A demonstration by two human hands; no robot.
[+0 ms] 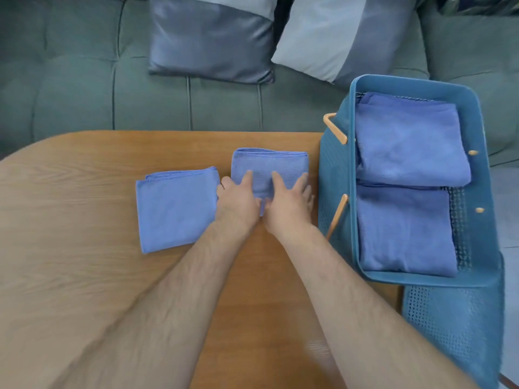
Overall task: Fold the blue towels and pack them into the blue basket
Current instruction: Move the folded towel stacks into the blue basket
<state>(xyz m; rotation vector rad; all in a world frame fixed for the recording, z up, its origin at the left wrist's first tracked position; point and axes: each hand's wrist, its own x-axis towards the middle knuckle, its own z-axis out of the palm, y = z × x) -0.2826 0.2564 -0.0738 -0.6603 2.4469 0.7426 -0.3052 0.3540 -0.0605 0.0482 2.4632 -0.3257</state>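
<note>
A small folded blue towel point(268, 164) lies on the wooden table point(70, 214) beside the blue basket point(415, 82). My left hand point(237, 197) and my right hand point(289, 200) rest side by side on its near half, fingers spread flat over the cloth, thumbs close together at its near edge. A second folded blue towel point(175, 209) lies flat just left of my left hand, untouched. Inside the basket lie two folded blue towels, one at the far end point(407, 138) and one at the near end point(404, 231).
The basket stands at the table's right edge and has tan wooden handles point(335, 130). A grey-green sofa point(84, 80) runs behind the table with two grey cushions point(210, 37) on it.
</note>
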